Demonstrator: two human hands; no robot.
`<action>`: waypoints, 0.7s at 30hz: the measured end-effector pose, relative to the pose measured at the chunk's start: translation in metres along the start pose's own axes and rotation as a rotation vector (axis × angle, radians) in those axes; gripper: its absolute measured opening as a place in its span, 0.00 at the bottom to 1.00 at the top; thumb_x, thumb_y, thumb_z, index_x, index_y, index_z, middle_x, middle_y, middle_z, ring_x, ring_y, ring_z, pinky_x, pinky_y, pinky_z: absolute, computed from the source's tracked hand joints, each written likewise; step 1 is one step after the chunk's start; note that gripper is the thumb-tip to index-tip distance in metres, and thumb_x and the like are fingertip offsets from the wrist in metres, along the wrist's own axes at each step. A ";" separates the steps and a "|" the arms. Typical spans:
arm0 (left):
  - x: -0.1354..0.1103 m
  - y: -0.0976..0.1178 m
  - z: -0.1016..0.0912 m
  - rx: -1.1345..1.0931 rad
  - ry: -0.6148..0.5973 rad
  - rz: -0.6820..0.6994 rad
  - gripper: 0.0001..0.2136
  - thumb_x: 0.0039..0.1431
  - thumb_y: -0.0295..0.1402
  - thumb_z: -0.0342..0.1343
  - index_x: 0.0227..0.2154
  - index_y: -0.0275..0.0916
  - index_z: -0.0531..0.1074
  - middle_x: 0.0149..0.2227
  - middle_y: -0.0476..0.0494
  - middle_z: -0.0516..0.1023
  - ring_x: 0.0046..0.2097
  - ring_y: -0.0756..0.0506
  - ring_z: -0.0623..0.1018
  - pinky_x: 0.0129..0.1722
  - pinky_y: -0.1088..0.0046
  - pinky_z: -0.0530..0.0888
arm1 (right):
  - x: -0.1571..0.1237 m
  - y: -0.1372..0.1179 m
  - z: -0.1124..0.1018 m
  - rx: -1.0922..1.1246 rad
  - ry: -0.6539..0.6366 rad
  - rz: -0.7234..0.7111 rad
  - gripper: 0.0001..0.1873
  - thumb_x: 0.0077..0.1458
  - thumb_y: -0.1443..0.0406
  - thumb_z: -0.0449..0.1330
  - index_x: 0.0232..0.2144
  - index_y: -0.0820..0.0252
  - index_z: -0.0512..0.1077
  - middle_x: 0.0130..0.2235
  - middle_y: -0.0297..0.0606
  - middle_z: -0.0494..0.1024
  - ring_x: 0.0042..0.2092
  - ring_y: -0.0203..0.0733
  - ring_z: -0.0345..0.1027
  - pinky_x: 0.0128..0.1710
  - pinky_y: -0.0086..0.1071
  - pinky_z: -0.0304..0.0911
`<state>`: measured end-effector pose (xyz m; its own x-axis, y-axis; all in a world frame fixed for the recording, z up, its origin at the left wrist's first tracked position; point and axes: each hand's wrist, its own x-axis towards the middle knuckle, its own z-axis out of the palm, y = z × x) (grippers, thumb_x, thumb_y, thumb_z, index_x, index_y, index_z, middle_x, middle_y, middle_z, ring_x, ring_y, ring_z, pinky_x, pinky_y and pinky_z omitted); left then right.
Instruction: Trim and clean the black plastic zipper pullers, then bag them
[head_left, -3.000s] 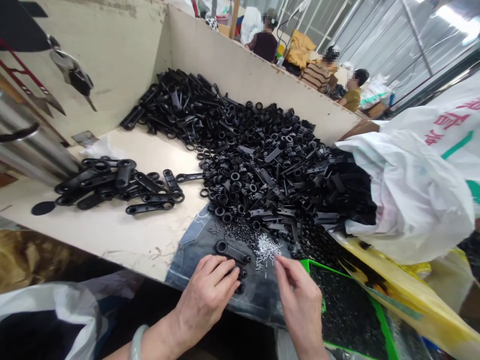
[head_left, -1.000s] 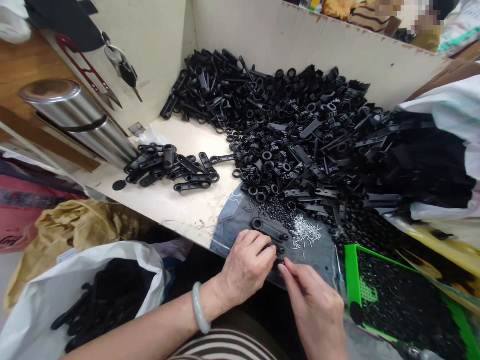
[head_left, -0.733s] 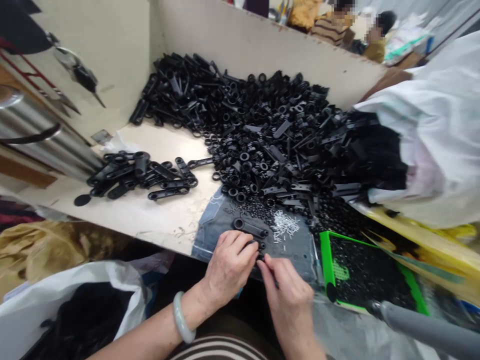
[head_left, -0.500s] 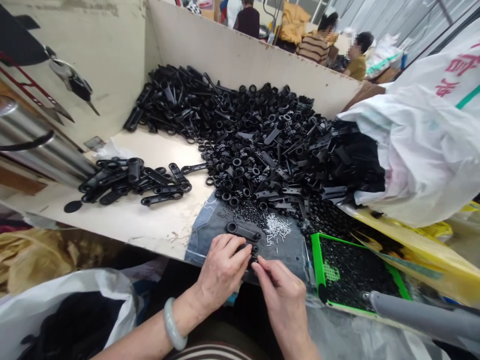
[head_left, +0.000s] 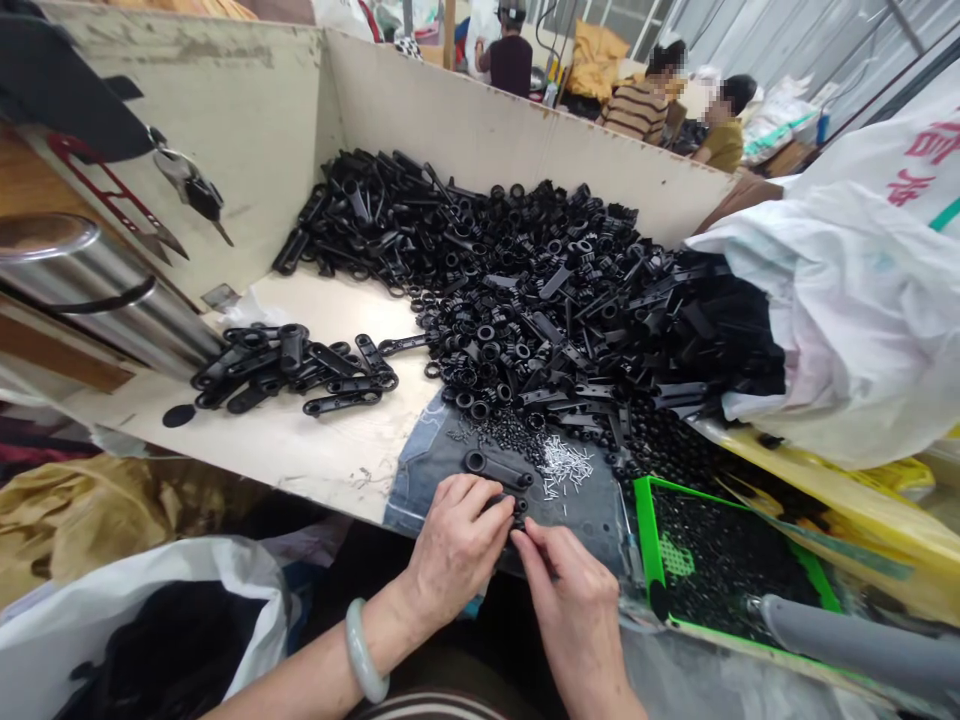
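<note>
My left hand, with a pale bangle on the wrist, has its fingers closed over a black plastic arm piece at the table's front edge. Only the ringed end of that piece shows. Thumb and forefinger of my right hand are pinched together against its near side, and whatever they hold is hidden. Just beyond my fingers, a second black arm piece lies on the denim cloth. To its right is a small heap of silvery pins, with tiny black parts behind it.
A large heap of black plastic parts fills the table's back. Several arm pieces lie at left by a steel flask. A green-rimmed tray, a screwdriver and a white sack are at right. People sit beyond the partition.
The camera view has tilted slightly, so the whole scene sits a little further right and mostly lower. Both hands stay at the same black piece, with little visible change in grip.
</note>
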<state>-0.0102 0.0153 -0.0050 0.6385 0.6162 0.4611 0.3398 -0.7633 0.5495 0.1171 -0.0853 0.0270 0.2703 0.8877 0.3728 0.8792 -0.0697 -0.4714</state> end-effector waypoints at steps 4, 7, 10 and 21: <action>-0.001 0.000 0.000 0.006 -0.010 -0.002 0.08 0.67 0.25 0.55 0.46 0.38 0.76 0.46 0.41 0.79 0.49 0.41 0.75 0.50 0.59 0.69 | -0.001 0.000 -0.001 0.082 0.008 0.059 0.12 0.70 0.63 0.55 0.37 0.59 0.77 0.33 0.37 0.82 0.32 0.39 0.79 0.33 0.28 0.70; -0.002 -0.001 0.001 0.018 -0.004 -0.004 0.08 0.67 0.26 0.55 0.45 0.39 0.76 0.47 0.42 0.79 0.49 0.41 0.75 0.51 0.59 0.69 | -0.002 0.001 0.000 0.118 -0.004 0.105 0.11 0.69 0.63 0.56 0.39 0.58 0.78 0.35 0.37 0.83 0.33 0.39 0.79 0.33 0.28 0.71; -0.002 -0.002 0.003 0.016 0.011 -0.006 0.08 0.67 0.26 0.56 0.46 0.39 0.76 0.47 0.42 0.79 0.49 0.40 0.75 0.51 0.58 0.69 | -0.004 0.005 -0.001 0.138 -0.011 0.124 0.10 0.69 0.62 0.57 0.41 0.58 0.79 0.36 0.37 0.83 0.34 0.39 0.80 0.34 0.28 0.72; 0.001 -0.002 0.004 0.013 0.050 0.011 0.08 0.67 0.25 0.55 0.45 0.38 0.76 0.45 0.41 0.79 0.48 0.41 0.75 0.50 0.59 0.69 | -0.003 0.011 0.002 0.083 -0.004 0.045 0.14 0.71 0.61 0.54 0.39 0.60 0.77 0.34 0.39 0.82 0.32 0.40 0.79 0.33 0.28 0.71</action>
<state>-0.0078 0.0161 -0.0083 0.6072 0.6162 0.5017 0.3420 -0.7726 0.5350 0.1246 -0.0877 0.0189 0.3068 0.8863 0.3470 0.8309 -0.0716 -0.5518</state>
